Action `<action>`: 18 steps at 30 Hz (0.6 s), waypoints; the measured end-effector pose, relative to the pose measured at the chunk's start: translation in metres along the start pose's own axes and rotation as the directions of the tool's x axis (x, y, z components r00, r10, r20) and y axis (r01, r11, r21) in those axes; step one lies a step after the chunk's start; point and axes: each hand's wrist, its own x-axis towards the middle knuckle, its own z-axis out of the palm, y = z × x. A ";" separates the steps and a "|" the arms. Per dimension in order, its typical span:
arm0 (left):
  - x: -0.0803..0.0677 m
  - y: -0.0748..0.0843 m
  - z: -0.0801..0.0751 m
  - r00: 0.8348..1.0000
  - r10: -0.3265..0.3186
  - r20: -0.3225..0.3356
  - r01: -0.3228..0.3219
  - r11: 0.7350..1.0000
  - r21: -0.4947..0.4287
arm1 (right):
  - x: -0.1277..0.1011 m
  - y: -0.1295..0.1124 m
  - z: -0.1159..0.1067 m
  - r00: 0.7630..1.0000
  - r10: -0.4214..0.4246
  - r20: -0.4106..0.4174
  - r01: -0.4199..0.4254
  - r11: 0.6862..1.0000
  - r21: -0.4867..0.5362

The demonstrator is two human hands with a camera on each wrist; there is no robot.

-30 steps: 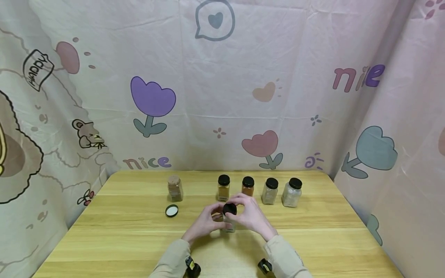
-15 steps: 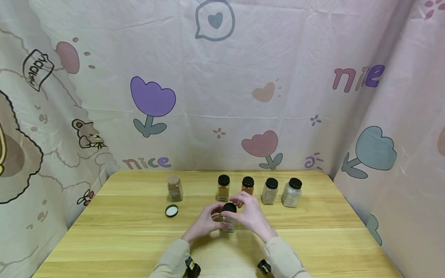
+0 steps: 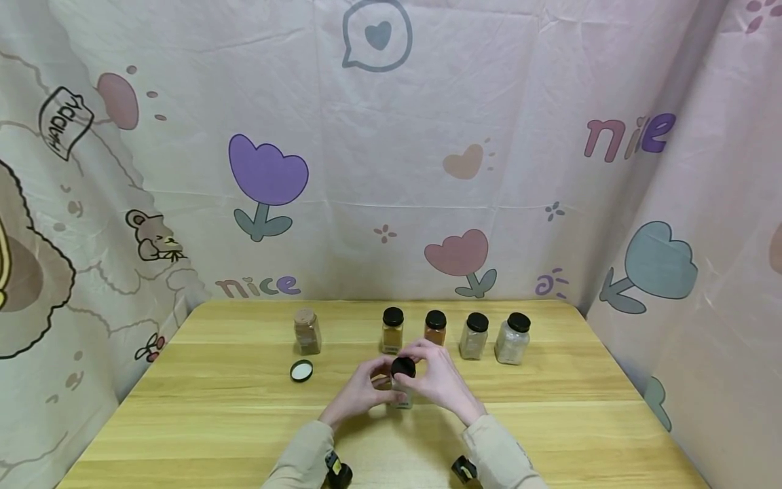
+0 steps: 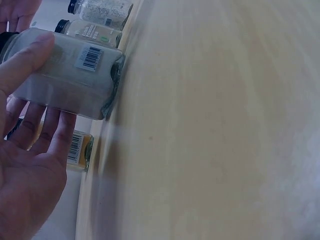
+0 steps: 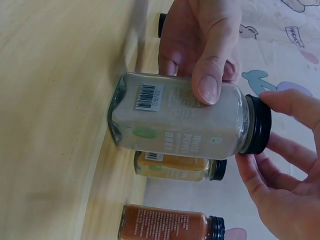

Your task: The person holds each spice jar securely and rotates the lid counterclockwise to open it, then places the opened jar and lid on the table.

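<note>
A square glass jar of white pepper (image 5: 175,117) with a black lid (image 5: 258,124) stands upright near the middle of the table. Around its body curls my left hand (image 3: 359,395), thumb on the near side and fingers behind, as the left wrist view shows. My right hand (image 3: 441,382) pinches the lid at the jar's top between thumb and fingers. To the left, a jar of brownish powder (image 3: 308,334) has no black lid on it. A loose black lid (image 3: 301,371) lies in front of it, its white inside facing up.
Behind the hands stand a yellow spice jar (image 3: 393,331) and an orange-red spice jar (image 3: 436,329), partly covered by my right hand. Two pale jars, a smaller one (image 3: 474,337) and a wider one (image 3: 513,339), stand to the right. A printed curtain (image 3: 366,258) hangs behind the wooden table (image 3: 201,421).
The right hand's fingers opened slightly and shifted at the lid half a second ago, and now close round it again. The left hand and jar have stayed in place.
</note>
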 end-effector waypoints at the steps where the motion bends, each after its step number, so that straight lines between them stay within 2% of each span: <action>1: 0.000 0.000 0.000 1.000 -0.001 0.000 0.001 1.000 0.000 | 0.000 0.000 0.000 1.000 -0.007 0.008 0.007 1.000 -0.001; 7: 0.000 0.001 0.000 1.000 -0.017 -0.002 0.017 1.000 0.002 | -0.001 0.001 0.000 1.000 -0.015 0.024 0.014 1.000 0.021; 13: 0.000 0.001 -0.001 0.999 -0.034 0.005 0.034 0.999 -0.016 | 0.000 -0.001 0.001 0.997 0.062 -0.038 -0.061 0.998 0.030; 18: 0.000 0.001 -0.001 0.999 -0.031 0.015 0.031 0.999 -0.027 | 0.001 -0.002 0.001 0.996 0.071 -0.054 -0.070 0.997 0.019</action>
